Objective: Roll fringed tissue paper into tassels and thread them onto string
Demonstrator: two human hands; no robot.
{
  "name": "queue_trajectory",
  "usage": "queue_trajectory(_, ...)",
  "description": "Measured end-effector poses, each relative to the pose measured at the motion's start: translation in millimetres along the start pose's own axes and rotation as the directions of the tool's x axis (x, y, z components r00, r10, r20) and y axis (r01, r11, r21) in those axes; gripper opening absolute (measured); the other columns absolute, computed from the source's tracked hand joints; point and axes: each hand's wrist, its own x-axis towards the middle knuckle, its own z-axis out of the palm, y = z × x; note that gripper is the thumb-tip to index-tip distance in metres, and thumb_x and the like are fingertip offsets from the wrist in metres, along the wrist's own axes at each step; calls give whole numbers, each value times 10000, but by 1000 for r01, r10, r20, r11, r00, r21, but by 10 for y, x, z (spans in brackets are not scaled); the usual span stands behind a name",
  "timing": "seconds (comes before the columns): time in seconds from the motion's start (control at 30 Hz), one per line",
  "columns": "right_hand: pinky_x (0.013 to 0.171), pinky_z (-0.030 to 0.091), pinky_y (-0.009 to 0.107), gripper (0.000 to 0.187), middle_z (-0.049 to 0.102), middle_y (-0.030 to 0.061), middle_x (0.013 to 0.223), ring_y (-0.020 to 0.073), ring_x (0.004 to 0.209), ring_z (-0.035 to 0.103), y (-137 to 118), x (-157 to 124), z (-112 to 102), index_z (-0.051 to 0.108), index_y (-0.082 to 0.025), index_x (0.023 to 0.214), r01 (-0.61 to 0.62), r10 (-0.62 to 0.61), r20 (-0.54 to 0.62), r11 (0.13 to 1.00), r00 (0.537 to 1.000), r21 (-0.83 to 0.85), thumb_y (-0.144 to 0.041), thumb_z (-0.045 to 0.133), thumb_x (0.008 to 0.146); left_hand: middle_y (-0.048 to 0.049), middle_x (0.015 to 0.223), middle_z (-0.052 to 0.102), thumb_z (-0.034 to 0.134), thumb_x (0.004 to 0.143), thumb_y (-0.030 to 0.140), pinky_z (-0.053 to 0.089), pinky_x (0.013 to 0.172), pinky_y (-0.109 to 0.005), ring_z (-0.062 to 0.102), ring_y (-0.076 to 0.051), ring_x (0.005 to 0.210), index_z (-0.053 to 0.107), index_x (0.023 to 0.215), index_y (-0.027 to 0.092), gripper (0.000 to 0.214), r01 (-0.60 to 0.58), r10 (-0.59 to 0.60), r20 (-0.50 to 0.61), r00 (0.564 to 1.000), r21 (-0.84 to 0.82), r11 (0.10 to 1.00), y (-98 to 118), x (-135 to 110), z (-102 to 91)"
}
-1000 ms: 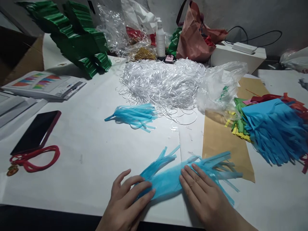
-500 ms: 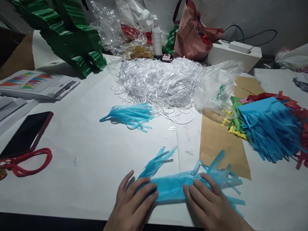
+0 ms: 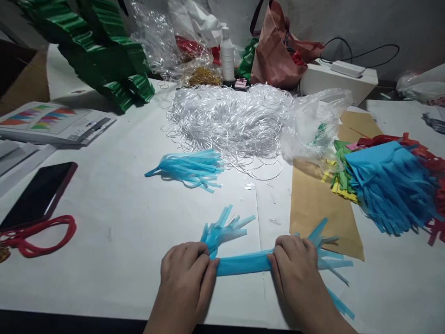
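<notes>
A strip of blue tissue paper with fringed ends lies near the table's front edge, its middle folded into a narrow band. My left hand is closed on the band's left end, with fringe fanning out beyond the fingers. Its right end is gripped by my right hand, and loose fringe spreads past that hand to the right. The band stretches straight between both thumbs. Farther back lies a light blue tissue tassel with a twisted tip pointing left.
Behind the tassel sits a heap of white string beside a clear plastic bag. Stacked fringed tissue is at right, near a brown envelope. A phone and red cord lie at left.
The tissue band between my hands has become narrower. My fingers, spread flat on the paper before, have curled closed around its two ends.
</notes>
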Motion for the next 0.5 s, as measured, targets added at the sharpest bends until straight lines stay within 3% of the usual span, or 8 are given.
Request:
queue_trajectory(0.23, 810, 348, 461, 371, 564, 58, 761, 247, 742, 483, -7, 62, 14, 533, -206, 716, -51, 51, -2, 990, 999, -135, -252, 367, 1045, -96, 864, 627, 521, 963, 178, 387, 802, -457, 563, -272, 855, 616, 783, 156, 205, 16, -15, -11, 1000, 98, 995, -11, 56, 7)
queue_trajectory(0.33, 883, 349, 503, 279, 630, 98, 874, 267, 840, 550, -13, 56, -23, 600, -174, 823, -68, 56, -91, 990, 994, -127, -201, 415, 1030, -90, 852, 623, 516, 967, 174, 387, 800, -454, 563, -264, 840, 613, 783, 158, 209, 15, -12, -33, 999, 100, 995, -2, 64, 12)
queue_trajectory(0.4, 965, 326, 534, 238, 661, 132, 978, 280, 953, 581, -38, 43, -53, 641, -144, 931, 20, -36, -192, 996, 981, -86, -133, 421, 1021, -80, 846, 619, 528, 963, 170, 388, 802, -449, 563, -254, 832, 605, 785, 166, 193, 5, -2, -37, 999, 102, 995, 0, 71, 20)
queue_trajectory(0.5, 1018, 320, 487, 298, 682, 102, 918, 239, 951, 594, -113, 35, -59, 677, -123, 965, 315, -305, -213, 949, 928, 12, -77, 388, 1020, -69, 839, 612, 544, 958, 171, 390, 806, -445, 564, -247, 832, 578, 766, 181, 196, 5, 0, -52, 999, 91, 996, -3, 81, 35)
